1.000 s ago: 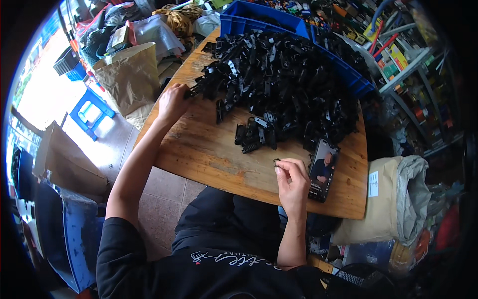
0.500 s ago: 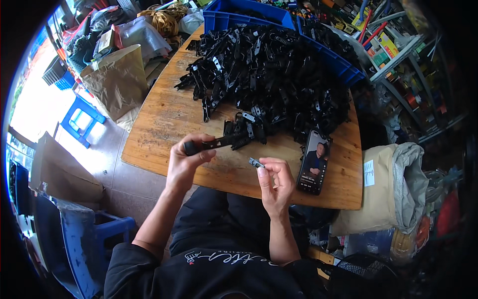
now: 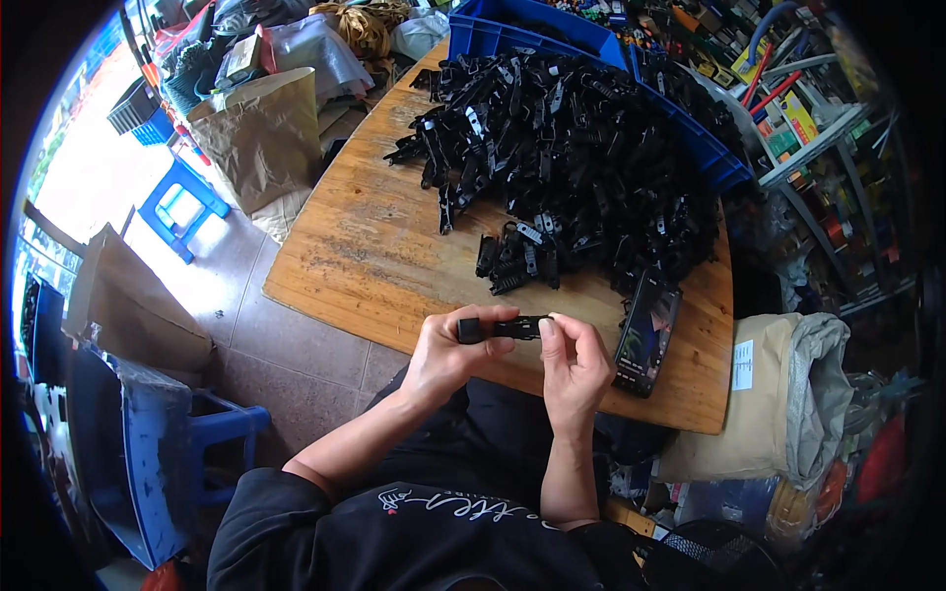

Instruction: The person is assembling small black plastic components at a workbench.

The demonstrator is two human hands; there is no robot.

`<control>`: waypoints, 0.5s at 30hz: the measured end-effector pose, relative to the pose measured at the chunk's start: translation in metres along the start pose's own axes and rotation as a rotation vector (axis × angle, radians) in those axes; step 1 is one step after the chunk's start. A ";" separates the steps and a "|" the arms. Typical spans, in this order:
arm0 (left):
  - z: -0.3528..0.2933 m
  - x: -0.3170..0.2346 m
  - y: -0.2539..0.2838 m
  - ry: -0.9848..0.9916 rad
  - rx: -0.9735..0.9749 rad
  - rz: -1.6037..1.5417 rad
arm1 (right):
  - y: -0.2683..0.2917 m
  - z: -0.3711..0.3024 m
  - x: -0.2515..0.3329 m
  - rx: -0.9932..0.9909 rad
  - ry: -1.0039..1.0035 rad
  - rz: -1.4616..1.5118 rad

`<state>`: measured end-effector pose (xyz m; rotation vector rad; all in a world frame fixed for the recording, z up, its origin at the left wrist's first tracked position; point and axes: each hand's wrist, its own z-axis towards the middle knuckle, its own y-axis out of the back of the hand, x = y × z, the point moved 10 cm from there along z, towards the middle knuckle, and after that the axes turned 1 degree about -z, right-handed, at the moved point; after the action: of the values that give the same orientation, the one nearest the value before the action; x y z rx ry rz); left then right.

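Observation:
My left hand [image 3: 440, 357] is closed round a long black slotted part [image 3: 511, 329] with a square block at its left end. It is held level above the near edge of the wooden table [image 3: 370, 231]. My right hand [image 3: 577, 372] pinches at the part's right end with thumb and fingers. The small grey metal piece it held is mostly hidden by those fingertips. Beyond the hands, a small cluster of black parts [image 3: 519, 258] lies at the near side of a big heap of similar black parts [image 3: 581, 148].
A phone [image 3: 649, 330] stands tilted on the table, right of my right hand. Blue crates [image 3: 690, 138] border the heap at the back and right. A paper sack [image 3: 705, 399] is beside the table's right edge, and a blue stool [image 3: 182, 209] is on the floor at left.
My hands have come together: the left moved right and down with the black part, the right brought its small metal piece to the part's end. The view has shifted somewhat.

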<state>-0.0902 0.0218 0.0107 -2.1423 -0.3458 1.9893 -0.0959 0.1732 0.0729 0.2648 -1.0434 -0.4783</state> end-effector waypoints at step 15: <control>0.004 -0.004 0.057 -0.049 -0.210 -0.214 | -0.030 0.048 -0.032 0.092 0.116 -0.418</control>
<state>-0.0926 -0.0338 -0.0028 -2.0723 -0.7889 1.9607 -0.1587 0.1634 0.0592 0.5919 -0.8974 -0.7815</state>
